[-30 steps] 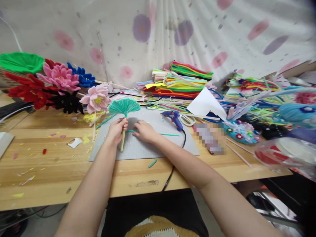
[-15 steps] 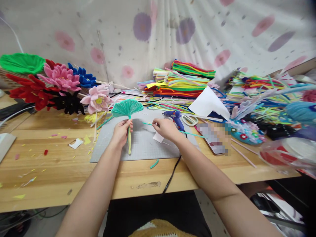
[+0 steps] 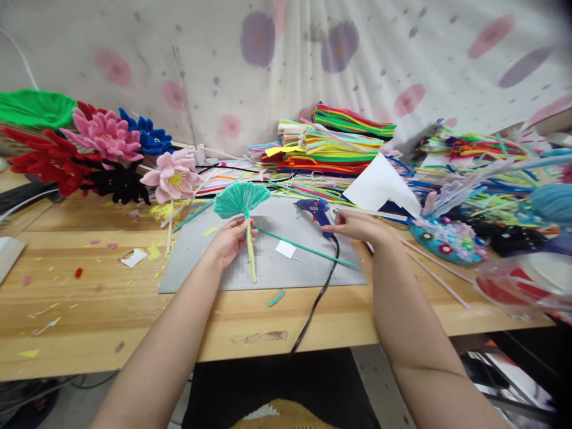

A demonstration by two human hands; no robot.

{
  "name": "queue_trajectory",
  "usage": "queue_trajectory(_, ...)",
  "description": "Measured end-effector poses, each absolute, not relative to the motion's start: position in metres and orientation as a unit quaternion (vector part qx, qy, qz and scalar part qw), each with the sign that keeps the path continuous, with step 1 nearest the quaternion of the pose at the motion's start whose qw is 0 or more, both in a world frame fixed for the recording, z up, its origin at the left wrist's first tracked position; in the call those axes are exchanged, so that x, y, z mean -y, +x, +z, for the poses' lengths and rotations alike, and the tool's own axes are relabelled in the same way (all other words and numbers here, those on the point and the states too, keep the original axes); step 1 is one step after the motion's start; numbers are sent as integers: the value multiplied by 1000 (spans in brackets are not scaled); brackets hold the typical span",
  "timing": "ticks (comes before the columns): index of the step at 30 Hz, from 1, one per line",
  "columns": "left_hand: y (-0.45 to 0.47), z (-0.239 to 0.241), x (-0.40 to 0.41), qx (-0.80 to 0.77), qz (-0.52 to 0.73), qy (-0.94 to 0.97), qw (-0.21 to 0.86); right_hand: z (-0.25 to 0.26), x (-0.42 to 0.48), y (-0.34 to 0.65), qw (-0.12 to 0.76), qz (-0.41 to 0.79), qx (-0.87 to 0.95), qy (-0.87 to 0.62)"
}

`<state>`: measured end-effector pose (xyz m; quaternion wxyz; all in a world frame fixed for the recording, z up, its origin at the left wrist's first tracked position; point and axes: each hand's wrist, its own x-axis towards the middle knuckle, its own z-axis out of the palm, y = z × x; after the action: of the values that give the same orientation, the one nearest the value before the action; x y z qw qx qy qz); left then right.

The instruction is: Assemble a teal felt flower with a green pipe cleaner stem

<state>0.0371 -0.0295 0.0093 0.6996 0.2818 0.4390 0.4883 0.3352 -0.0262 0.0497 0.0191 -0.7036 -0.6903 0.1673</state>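
Observation:
My left hand (image 3: 231, 241) is closed in a pinch around the pale yellow-green stem (image 3: 252, 256) of a pipe-cleaner leaf (image 3: 242, 199). The leaf is teal, fan-shaped and upright above the grey cutting mat (image 3: 192, 277). My right hand (image 3: 360, 226) is beside the blue glue gun (image 3: 318, 211), fingers curled at the scissors' (image 3: 333, 213) pale handle. Most of the scissors is hidden by the hand. A loose teal pipe cleaner (image 3: 308, 250) lies slantwise across the mat, one end near my left hand. Right of its middle, a small white paper piece (image 3: 285, 249) rests on the mat.
Bundles of coloured pipe cleaners (image 3: 330, 149) are stacked at the back. Fuzzy flowers (image 3: 107, 140) crowd the left. A cut white sheet (image 3: 382, 185) leans at right. The glue gun's black cord (image 3: 317, 304) runs over the front edge. Scraps dot the wooden table (image 3: 98, 322).
My right hand has let go of the teal pipe cleaner, which now lies on the mat, and moved right to the scissors. My left hand and the leaf have shifted slightly right.

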Motion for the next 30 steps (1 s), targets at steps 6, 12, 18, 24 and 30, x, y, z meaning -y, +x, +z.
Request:
queue_trajectory(6, 34, 8, 28, -441, 478, 277, 708, 9, 5, 313, 160, 173, 660, -713)
queue_trajectory(12, 33, 8, 28, -428, 470, 294, 713, -6, 2, 303, 421, 253, 533, -689)
queue_trajectory(18, 39, 4, 28, -511, 503, 368, 593, 19, 12, 300, 628, 309, 494, -516)
queue_trajectory(24, 42, 6, 29, -526, 514, 389, 556, 25, 22, 307, 619, 374, 515, -459)
queue_trajectory(30, 42, 4, 28, -493, 512, 336, 618, 12, 30, 283, 396, 524, 588, -472)
